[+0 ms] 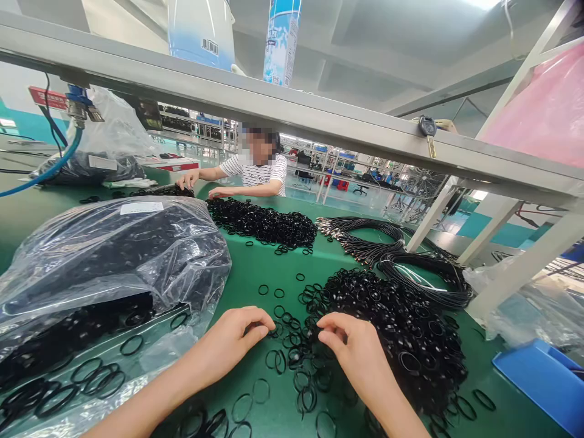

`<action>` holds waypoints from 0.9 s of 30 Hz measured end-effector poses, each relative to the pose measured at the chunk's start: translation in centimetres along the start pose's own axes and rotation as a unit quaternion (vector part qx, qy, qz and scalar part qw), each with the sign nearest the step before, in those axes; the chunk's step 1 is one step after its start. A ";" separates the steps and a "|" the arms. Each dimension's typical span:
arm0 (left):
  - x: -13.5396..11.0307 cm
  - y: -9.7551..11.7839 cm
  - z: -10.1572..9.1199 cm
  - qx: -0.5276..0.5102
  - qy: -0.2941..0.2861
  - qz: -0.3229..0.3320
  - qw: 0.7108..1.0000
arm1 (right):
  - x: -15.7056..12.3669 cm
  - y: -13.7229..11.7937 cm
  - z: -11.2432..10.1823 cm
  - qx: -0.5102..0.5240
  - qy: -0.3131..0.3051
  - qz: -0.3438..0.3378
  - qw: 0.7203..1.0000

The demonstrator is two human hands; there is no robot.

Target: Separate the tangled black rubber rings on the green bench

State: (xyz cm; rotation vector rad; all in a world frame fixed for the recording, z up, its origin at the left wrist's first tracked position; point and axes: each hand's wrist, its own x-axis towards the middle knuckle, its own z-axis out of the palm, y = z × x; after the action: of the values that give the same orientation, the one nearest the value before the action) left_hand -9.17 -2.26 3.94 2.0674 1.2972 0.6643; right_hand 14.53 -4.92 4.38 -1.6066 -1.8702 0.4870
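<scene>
Black rings heap on the table at right. I judge them light, springy and slick, best pinched by the rim. My left hand and right hand curl near stragglers; whether either grips one, I cannot tell.

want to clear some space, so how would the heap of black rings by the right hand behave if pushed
The heap of black rings would probably spread rather than move as one block, being loosely mounded. Some rings may catch and drag neighbours, since many overlap. Ones at its edge would likelier slide than roll, as several lie flat on the green tabletop.
</scene>
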 end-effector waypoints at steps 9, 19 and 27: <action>0.1 0.1 0.1 0.003 0.004 -0.001 1.000 | 0.0 0.5 2.8 -0.160 0.039 -0.103 0.981; -0.1 0.6 0.5 -0.002 0.005 0.006 1.000 | 0.0 -0.4 1.2 -0.051 -0.001 -0.018 0.999; 0.0 0.4 0.4 -0.005 0.010 0.005 1.000 | -0.6 -1.3 2.3 -0.157 -0.061 -0.088 0.982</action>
State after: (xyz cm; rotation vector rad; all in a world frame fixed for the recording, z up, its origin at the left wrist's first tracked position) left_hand -8.66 -2.50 3.92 2.0662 1.2921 0.6952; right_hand 12.09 -5.51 3.34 -1.6138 -2.2484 0.2254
